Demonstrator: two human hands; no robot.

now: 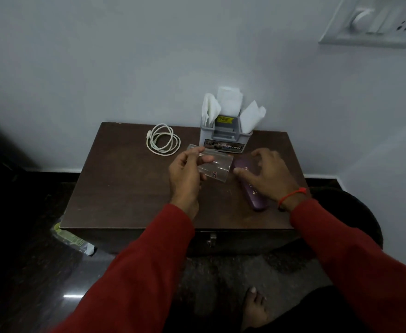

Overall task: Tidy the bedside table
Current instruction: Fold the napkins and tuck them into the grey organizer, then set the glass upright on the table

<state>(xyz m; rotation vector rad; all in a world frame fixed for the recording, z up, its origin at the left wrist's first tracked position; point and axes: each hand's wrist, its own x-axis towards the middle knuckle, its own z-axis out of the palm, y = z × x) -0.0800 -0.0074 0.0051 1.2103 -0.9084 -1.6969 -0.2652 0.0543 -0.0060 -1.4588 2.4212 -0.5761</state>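
Tidying in progress on a dark wooden counter set against a pale wall. Left hand wrapped round a clear glass, thumb across the upper side and fingers curled beneath, with the glass tipped onto its side and lifted off the wood, mouth toward the right; held so, presumably, to carry it clear or to stand it upright elsewhere. Right hand spread and arched over a purple case, fingertips and thumb touching its near end, fingers bent but not closed round it; probably about to grip or slide the case, which lies flat and slantwise at right of centre, its far end just beside the mouth of the glass. Red thread on the right wrist; red sleeves on both arms. Coiled white cable resting at the back left, apart from both hands, seemingly already gathered. Grey holder at the back centre against the wall, stuffed with white tissues, touching nothing in hand. Crumpled wrapper on the floor by the near left corner. Switchboard on the wall at upper right. Glass and case apparently the items left to set in order.
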